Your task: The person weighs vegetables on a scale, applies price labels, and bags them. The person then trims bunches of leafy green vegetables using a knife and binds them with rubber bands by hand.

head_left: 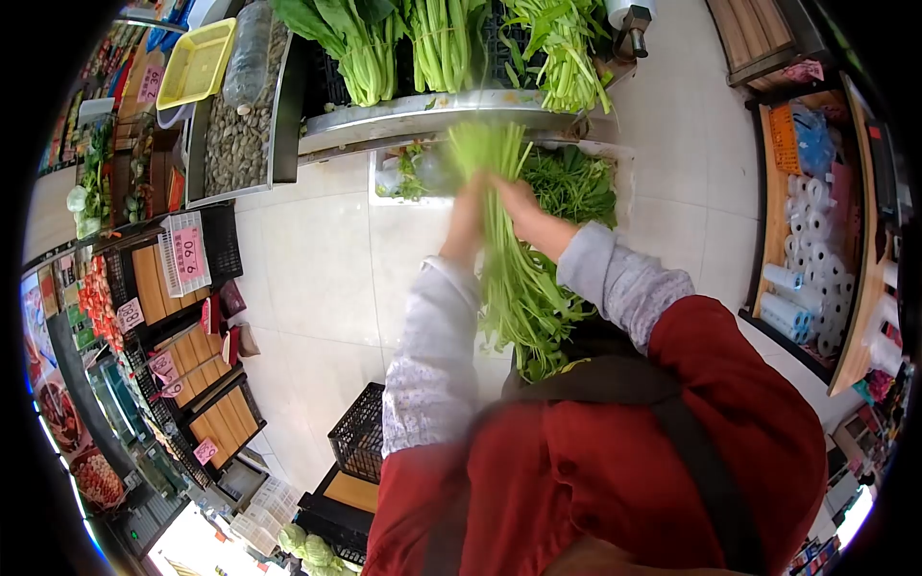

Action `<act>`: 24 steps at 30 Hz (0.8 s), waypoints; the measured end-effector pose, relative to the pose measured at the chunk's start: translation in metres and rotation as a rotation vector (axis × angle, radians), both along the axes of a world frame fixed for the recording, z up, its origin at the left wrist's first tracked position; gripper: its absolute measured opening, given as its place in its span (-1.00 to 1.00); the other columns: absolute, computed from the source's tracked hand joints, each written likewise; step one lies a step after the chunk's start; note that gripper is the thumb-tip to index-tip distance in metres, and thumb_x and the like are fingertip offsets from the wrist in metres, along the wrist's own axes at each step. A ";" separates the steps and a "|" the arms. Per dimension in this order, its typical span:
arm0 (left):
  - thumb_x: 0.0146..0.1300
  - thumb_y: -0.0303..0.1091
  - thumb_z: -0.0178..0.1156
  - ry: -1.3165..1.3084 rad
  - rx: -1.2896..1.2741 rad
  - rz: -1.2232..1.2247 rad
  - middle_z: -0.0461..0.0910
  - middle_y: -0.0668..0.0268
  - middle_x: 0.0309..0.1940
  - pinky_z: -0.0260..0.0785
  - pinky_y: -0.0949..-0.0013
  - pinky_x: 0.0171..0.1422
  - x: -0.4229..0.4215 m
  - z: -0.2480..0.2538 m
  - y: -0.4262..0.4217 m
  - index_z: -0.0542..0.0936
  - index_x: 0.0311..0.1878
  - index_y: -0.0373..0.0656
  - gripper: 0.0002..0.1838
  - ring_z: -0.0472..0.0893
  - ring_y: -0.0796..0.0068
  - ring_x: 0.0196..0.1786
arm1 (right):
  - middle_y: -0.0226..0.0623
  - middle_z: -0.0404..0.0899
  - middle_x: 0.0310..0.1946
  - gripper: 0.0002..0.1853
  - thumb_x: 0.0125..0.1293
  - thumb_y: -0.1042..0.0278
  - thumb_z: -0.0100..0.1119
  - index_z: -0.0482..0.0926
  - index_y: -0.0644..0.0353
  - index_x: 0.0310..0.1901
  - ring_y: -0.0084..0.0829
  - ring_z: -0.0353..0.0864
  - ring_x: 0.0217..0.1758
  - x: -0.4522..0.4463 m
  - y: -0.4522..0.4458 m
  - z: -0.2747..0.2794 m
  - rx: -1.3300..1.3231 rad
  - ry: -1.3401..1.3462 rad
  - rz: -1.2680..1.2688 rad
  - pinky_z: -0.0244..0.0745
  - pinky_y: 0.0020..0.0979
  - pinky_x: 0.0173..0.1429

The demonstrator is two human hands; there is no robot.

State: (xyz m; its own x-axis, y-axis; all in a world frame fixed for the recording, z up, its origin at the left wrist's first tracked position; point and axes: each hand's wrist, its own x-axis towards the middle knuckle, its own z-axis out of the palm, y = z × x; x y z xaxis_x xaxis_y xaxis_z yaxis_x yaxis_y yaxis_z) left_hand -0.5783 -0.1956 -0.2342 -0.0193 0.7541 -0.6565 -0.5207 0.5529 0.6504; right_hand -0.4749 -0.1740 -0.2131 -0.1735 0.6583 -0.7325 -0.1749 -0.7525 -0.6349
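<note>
A long bunch of leafy greens (509, 278) hangs in front of my body, its pale stem ends upward and blurred, its leaves down toward my waist. Near the stem ends, my right hand (520, 204) is closed around the bunch. My left hand (467, 217) is smeared by motion but grips the stems from the other side. Both hands are close together, their fingers partly hidden by the stems. Behind them on the floor lies a heap of loose greens (581, 187), beside a white-edged container (384, 200) with more leaves.
Ahead, a metal-edged display shelf (423, 113) bears several bunches of greens (442, 43). To its left are a tray of shellfish (233, 144) and a yellow basket (197, 65). A black crate (357, 432) stands at lower left; shelves with plastic rolls (816, 259) line the right.
</note>
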 end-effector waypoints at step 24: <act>0.17 -0.23 0.33 0.051 0.150 -0.169 0.44 0.17 0.09 0.47 0.29 0.08 -0.005 -0.004 -0.001 0.17 0.33 -0.19 -0.26 0.51 0.33 0.08 | -0.05 0.37 0.17 -0.25 0.32 -0.28 -0.12 0.19 0.18 0.33 -0.21 0.46 0.13 0.001 0.013 -0.036 -0.046 0.116 0.065 0.47 -0.19 0.10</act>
State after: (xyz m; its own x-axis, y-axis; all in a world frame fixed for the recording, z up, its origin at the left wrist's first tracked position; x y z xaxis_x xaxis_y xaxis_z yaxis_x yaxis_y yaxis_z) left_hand -0.5837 -0.1962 -0.2381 0.0852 0.8384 -0.5384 -0.3932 0.5248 0.7549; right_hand -0.4737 -0.1613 -0.2495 -0.3003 0.6093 -0.7339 -0.1948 -0.7924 -0.5781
